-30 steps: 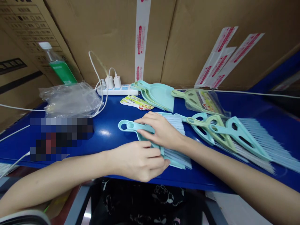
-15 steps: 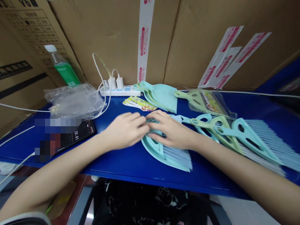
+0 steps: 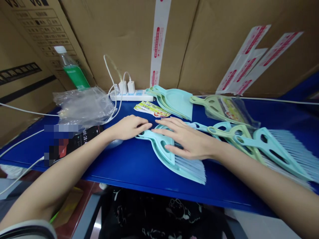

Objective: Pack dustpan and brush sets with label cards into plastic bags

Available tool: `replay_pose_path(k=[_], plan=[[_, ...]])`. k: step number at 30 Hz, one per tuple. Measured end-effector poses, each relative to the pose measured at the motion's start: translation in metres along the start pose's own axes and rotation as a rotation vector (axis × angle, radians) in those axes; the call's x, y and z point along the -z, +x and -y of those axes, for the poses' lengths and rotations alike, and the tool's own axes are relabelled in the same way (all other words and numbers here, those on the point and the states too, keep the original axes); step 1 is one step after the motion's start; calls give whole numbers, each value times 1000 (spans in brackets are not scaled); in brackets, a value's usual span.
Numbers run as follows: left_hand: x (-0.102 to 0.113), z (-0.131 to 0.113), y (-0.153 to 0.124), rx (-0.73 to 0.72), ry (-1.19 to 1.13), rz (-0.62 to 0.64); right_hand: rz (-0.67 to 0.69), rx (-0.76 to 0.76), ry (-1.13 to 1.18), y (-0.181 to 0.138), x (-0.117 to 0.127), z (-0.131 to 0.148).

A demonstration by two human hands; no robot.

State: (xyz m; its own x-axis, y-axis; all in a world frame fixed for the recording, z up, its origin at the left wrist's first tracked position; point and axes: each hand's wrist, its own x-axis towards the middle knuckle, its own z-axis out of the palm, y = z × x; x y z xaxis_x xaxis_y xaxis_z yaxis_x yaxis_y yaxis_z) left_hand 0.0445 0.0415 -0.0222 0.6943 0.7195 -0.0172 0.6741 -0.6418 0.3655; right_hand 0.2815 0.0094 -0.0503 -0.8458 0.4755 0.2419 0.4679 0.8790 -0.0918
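A light-blue hand brush [image 3: 163, 147] lies nested in a light-blue dustpan [image 3: 155, 151] on the blue table, its pale bristles pointing right. My right hand [image 3: 185, 139] rests over the brush's upper side with fingers spread, gripping nothing. At the handle end, my left hand [image 3: 129, 127] is palm down with thumb and fingers apart. It partly covers the handle tip, and a bit of clear plastic shows beneath it. To the right of my right hand, a green brush [image 3: 245, 141] and a blue brush [image 3: 271, 149] overlap with others.
Stacked dustpans [image 3: 178, 101] lie at the back beside printed cards [image 3: 152, 109]. A bagged green set [image 3: 229, 108] is right of them. Leftward are a power strip [image 3: 139, 96], clear plastic bags [image 3: 86, 104], a phone [image 3: 82, 137] and a bottle [image 3: 76, 75]. Cardboard [image 3: 124, 39] stands behind.
My left hand has moved left from the middle of the brush to the handle end, its fingers straightening. My right hand's fingers have spread wider. The view has shifted slightly.
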Motion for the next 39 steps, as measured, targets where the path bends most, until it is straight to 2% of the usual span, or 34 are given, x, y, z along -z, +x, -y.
replay_pose_path(k=[5,10,19,27,39], plan=[[-6,5,1,-66,-391,160,-20,-6,30,1,-2,-1],[-4,8,3,-94,-565,260,26,-37,45,2,-5,0],[-2,10,2,-62,-693,359,86,1,99,1,-1,2],[-6,12,4,-37,-875,392,100,6,143,0,-7,-1],[-7,16,5,-31,-846,405,91,-19,151,1,-9,2]])
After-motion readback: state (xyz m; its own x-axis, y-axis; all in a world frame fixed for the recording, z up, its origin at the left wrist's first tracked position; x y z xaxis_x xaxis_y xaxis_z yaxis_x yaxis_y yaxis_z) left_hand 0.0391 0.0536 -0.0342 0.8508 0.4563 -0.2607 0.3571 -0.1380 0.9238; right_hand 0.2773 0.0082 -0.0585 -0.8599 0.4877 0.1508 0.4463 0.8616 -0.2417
